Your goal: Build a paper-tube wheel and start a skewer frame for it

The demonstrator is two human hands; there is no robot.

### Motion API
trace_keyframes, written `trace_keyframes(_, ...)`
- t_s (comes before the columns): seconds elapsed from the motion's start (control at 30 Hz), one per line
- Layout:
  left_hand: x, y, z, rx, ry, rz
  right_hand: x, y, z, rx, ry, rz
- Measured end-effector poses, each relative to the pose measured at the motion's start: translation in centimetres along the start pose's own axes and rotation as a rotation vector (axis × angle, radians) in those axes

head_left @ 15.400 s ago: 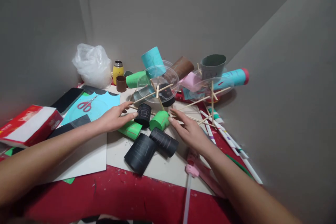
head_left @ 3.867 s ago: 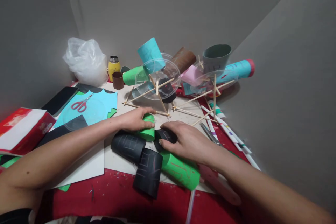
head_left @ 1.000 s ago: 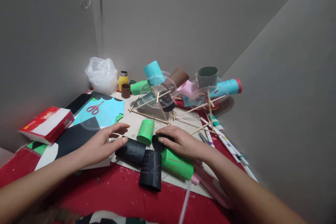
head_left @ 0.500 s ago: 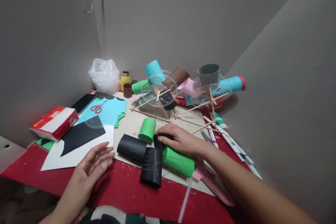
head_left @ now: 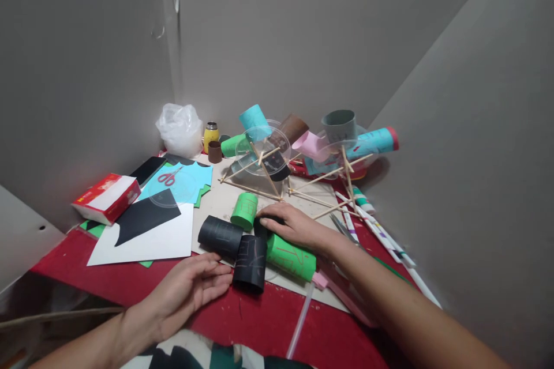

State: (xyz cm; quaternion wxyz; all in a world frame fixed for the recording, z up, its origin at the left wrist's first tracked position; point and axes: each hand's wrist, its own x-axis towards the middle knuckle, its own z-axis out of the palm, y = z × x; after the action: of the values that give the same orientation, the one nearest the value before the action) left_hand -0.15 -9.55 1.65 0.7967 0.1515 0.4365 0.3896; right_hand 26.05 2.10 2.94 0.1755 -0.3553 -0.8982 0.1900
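Note:
My right hand [head_left: 294, 223] is curled over a black paper tube [head_left: 260, 229], largely hidden beneath its fingers. My left hand [head_left: 194, 285] lies palm up on the red cloth, fingers stretched out and holding nothing, their tips close to an upright-leaning black tube [head_left: 250, 265] with red marks. Another black tube [head_left: 220, 235] lies behind those fingertips. A short green tube [head_left: 244, 211] and a longer green tube [head_left: 291, 258] with red lines complete the cluster, the longer one just below my right hand.
Behind stands a stick frame [head_left: 251, 189] bearing a clear disc with coloured tubes; a second stick frame [head_left: 344, 170] is at right. Red scissors [head_left: 167, 177], black paper [head_left: 149, 216] and a red box [head_left: 106, 197] lie left. Marker pens [head_left: 383, 236] line the right edge.
My left hand has moved right and lower, toward the black tubes, and its fingers now lie on the cloth. My right hand stays over the same black tube. The view has shifted slightly.

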Motion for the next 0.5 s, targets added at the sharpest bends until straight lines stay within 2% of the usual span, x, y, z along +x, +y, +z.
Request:
trace_keyframes(0.33,2.3,0.0,0.6,0.103,0.059,0.005,0.0,-0.2,-0.2,0.003,-0.022,-0.012)
trace_keyframes(0.5,2.3,0.0,0.9,0.162,0.008,0.029,-0.1,-0.6,-0.3,0.078,-0.016,0.065)
